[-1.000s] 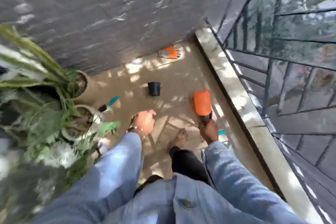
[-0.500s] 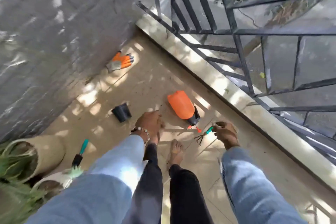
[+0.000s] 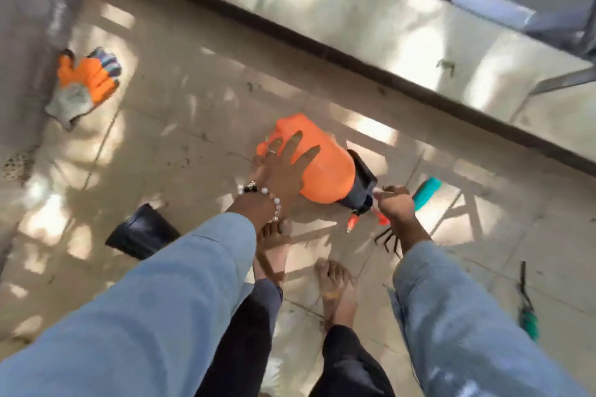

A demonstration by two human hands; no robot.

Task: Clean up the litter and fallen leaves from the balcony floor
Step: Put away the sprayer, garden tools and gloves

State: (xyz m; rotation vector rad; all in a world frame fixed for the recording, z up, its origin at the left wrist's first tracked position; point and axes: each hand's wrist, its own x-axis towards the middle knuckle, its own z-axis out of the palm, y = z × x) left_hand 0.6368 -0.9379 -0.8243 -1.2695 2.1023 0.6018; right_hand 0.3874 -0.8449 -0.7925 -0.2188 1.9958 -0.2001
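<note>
1. While our left hand (image 3: 283, 167) lies with straight, spread fingers on the orange sprayer bottle (image 3: 322, 164), nothing is curled round it — so a hasty lift could, we judge, let the smooth body roll or slip away across the tiles.
2. Our right hand (image 3: 395, 203) is clenched round the hand rake (image 3: 425, 192), teal handle above the fist, dark tines (image 3: 388, 242) below and close to our bare feet (image 3: 338, 287); a careless swing could scratch a toe.
3. The bottle lies on its side on the balcony floor (image 3: 200, 113), black pump head toward the right hand, near the kerb (image 3: 387, 19).
4. The litter itself looks sparse: small dark specks scattered on the tiles, too blurred to tell leaf from dirt.
5. A work glove (image 3: 84, 84) and a toppled black pot (image 3: 142, 235) also lie about.
</note>
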